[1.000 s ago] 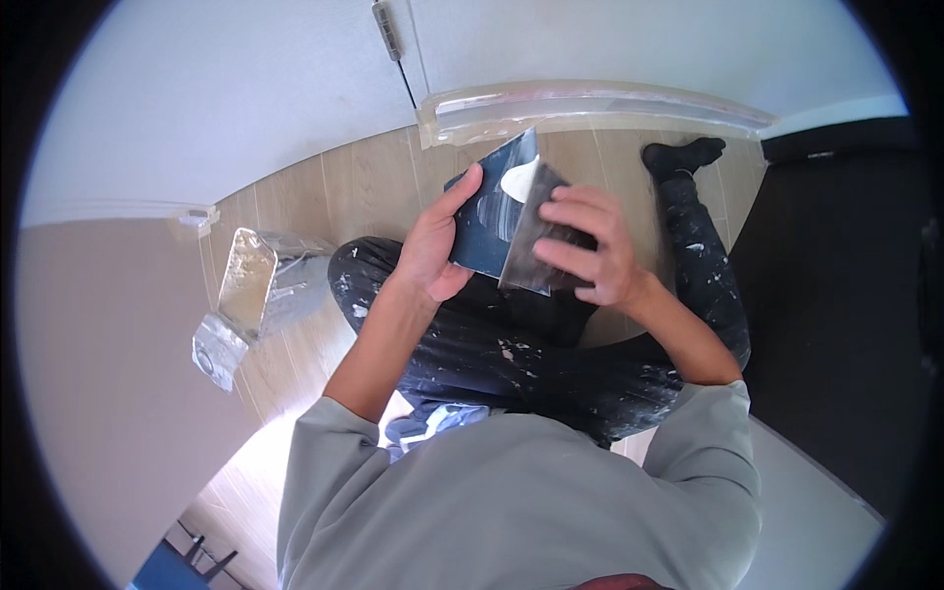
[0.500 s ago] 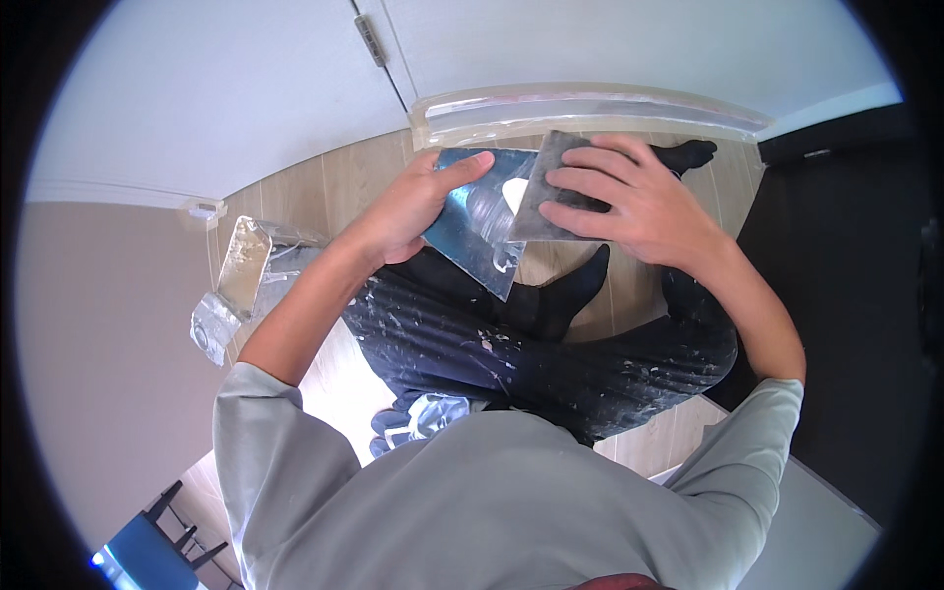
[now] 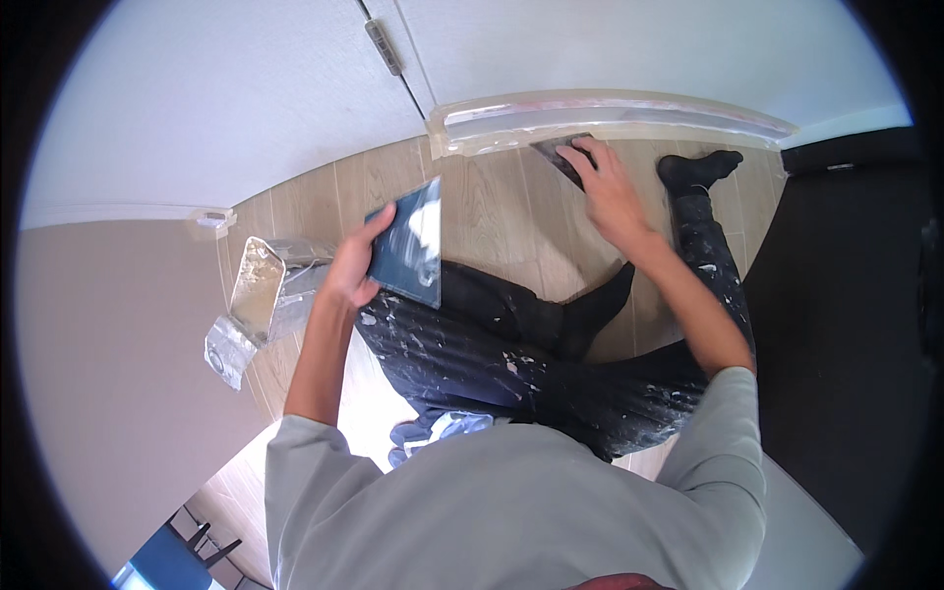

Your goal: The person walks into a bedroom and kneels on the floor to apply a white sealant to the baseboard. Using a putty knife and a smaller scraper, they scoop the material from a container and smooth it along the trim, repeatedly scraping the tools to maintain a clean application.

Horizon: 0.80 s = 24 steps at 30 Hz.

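My left hand [image 3: 352, 265] grips the edge of a dark blue flat plate [image 3: 395, 258], thumb on its upper face. Smears of white paste [image 3: 426, 224] lie on the plate's right part. Further off to the right, my right hand [image 3: 614, 202] pinches a thin dark grey scraper blade [image 3: 554, 152], partly covered by my fingers. The blade is held tilted, close to the lower edge of the baseboard strip [image 3: 610, 110], which has tape along its borders. Whether it touches the strip cannot be made out.
An open, paste-stained container [image 3: 258, 285] wrapped in clear plastic stands at left. My black-socked feet [image 3: 590, 310] and paint-spotted trousers [image 3: 472, 339] are on the wood floor. A dark panel [image 3: 846, 324] rises at right; a blue chair [image 3: 167, 560] is at lower left.
The blade has left the plate and moved away toward the baseboard in my right hand. My left hand has drawn the plate left and a little nearer. The view has shifted slightly.
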### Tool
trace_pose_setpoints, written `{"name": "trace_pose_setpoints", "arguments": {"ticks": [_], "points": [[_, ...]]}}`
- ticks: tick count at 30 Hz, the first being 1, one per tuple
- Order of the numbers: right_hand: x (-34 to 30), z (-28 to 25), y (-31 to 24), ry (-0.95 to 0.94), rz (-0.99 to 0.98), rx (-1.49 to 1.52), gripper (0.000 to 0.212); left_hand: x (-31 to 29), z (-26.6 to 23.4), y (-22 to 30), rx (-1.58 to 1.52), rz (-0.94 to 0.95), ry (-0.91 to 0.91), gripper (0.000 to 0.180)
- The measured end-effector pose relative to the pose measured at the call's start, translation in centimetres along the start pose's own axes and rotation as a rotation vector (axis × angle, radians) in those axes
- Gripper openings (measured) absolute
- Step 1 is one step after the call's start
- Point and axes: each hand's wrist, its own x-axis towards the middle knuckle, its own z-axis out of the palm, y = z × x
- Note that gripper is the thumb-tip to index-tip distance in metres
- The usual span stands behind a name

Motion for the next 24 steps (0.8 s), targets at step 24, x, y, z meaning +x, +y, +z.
{"name": "trace_pose_setpoints", "arguments": {"ticks": [24], "points": [[8.6,15.2,3.3,0.274,0.143,-0.119,0.069,2.4,-10.6,-7.2,-0.418,-0.073,-0.069,0.034]]}}
